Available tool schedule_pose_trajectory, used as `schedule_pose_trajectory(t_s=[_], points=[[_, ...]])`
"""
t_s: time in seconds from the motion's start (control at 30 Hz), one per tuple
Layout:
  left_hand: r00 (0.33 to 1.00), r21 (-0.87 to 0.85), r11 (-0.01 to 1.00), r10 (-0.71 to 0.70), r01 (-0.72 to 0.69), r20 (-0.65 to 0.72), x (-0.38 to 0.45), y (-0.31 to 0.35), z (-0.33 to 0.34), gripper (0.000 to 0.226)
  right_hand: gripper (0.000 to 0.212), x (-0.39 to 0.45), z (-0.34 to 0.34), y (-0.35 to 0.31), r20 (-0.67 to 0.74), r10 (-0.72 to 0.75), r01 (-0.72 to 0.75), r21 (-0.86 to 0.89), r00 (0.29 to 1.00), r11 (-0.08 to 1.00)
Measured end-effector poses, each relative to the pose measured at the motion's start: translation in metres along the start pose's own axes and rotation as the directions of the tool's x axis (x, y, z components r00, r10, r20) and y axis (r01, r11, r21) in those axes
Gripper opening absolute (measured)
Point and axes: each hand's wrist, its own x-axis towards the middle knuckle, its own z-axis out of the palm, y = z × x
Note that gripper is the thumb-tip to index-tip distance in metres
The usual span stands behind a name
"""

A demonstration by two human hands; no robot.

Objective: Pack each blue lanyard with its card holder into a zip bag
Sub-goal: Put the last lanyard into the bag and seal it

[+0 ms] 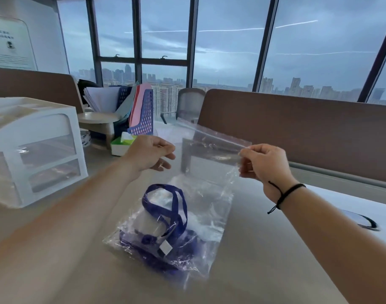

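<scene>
Head view, both hands raised above the surface [264,249].

Right hand [267,163]: grip closed as a pinch, thumb and forefinger on the right end of the zip strip of a clear zip bag [211,154]. Other fingers curled in. A black cord bracelet [285,195] sits at the wrist.

Left hand [149,153]: fingers curled, thumb against the fingertips at the bag's left edge. The film there is nearly invisible, so I cannot tell whether this grip really has the bag.

The held bag hangs open-side up, well clear of the surface, between the two hands; it looks empty.

Second zip bag [200,218] lies flat on the surface just below the hands. Inside it: blue lanyard [178,207], coiled, with its card holder [150,218] and a small white tag near the clip.

Writing: a wall notice [8,43] at upper left carries lines of text, too small to read. No brand seen.

Edges and room: white drawer unit [37,150] at left, near the left forearm. Blue file rack [141,113] and tissue box [121,144] behind it. Brown partition [297,128] closes the far edge. Round cable port [361,220] at right, well apart from the bags.
</scene>
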Motion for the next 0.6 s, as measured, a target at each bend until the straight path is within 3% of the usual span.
schedule_pose_trajectory(t_s=[0.23, 0.4, 0.53, 0.6], points=[[0.977, 0.215, 0.955, -0.212, 0.204, 0.018, 0.048, -0.066, 0.035, 0.020, 0.008, 0.046, 0.014, 0.083, -0.056, 0.208, -0.215, -0.159, 0.976, 0.964], [0.969, 0.656, 0.735, -0.246, 0.171, 0.023, 0.054, -0.088, 0.044, 0.043, 0.005, 0.047, 0.020, 0.117, -0.046, 0.332, -0.332, -0.248, 0.942, 0.910], [0.953, 0.714, 0.666, -0.303, 0.218, -0.009, 0.053, -0.083, 0.043, 0.055, 0.005, 0.047, 0.024, 0.128, -0.058, 0.339, -0.340, -0.319, 0.939, 0.885], [0.937, 0.727, 0.641, -0.350, 0.246, -0.009, 0.051, -0.078, 0.043, 0.059, 0.018, 0.049, 0.024, 0.129, -0.071, 0.332, -0.334, -0.357, 0.941, 0.872]])
